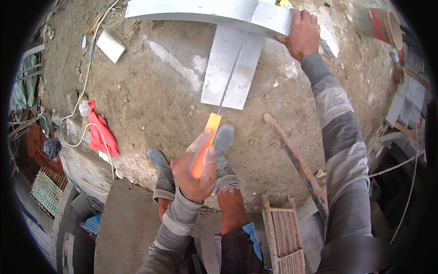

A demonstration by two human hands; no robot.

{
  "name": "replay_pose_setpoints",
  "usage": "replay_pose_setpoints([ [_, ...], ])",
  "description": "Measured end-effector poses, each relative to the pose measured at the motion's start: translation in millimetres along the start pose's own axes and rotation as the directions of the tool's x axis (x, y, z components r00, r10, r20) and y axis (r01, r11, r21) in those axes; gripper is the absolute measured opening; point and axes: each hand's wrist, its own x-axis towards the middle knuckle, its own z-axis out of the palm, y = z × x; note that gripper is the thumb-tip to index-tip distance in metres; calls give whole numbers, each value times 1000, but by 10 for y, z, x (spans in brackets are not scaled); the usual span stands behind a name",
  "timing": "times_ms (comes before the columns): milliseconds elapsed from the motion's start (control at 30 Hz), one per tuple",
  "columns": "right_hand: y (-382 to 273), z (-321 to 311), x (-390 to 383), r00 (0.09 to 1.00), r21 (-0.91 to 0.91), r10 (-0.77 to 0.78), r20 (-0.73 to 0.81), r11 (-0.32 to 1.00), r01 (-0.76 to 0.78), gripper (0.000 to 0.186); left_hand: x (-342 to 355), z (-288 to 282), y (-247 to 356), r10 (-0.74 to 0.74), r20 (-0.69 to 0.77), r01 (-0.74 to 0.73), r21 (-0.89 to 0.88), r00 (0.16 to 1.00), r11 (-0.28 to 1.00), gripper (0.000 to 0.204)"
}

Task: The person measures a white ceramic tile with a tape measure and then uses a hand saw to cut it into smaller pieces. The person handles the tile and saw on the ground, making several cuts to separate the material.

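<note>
My left hand [196, 171] is wrapped round the orange handle [211, 125] of a long, thin-bladed saw [228, 84]. The blade runs away from me over a flat white board [216, 73] on the dirt and across a long white block [191, 9] at the top of the view. My right hand [301, 34] grips the right end of that block. A small yellow object [285, 3] shows just behind it, mostly hidden.
My booted feet [159, 162] are on dirt ground. A wooden pole [292, 160] and metal rack [283, 228] lie right of them. Left are a white cable [80, 100], red cloth [101, 137] and white offcut [109, 45]. A bucket [383, 29] sits top right. Ledge edges drop away below.
</note>
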Motion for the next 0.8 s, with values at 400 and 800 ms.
replay_pose_setpoints([
  [400, -20, 53, 7, 1000, -48, -11, -18, 999, 10, 85, 119, 241, -4, -132, 28, 133, -62, 991, 989, 27],
  [800, -87, -208, 18, 999, 192, 42, -7, 981, -40, 67, 346, 443, -171, -166, 11, 165, -130, 986, 978, 25],
])
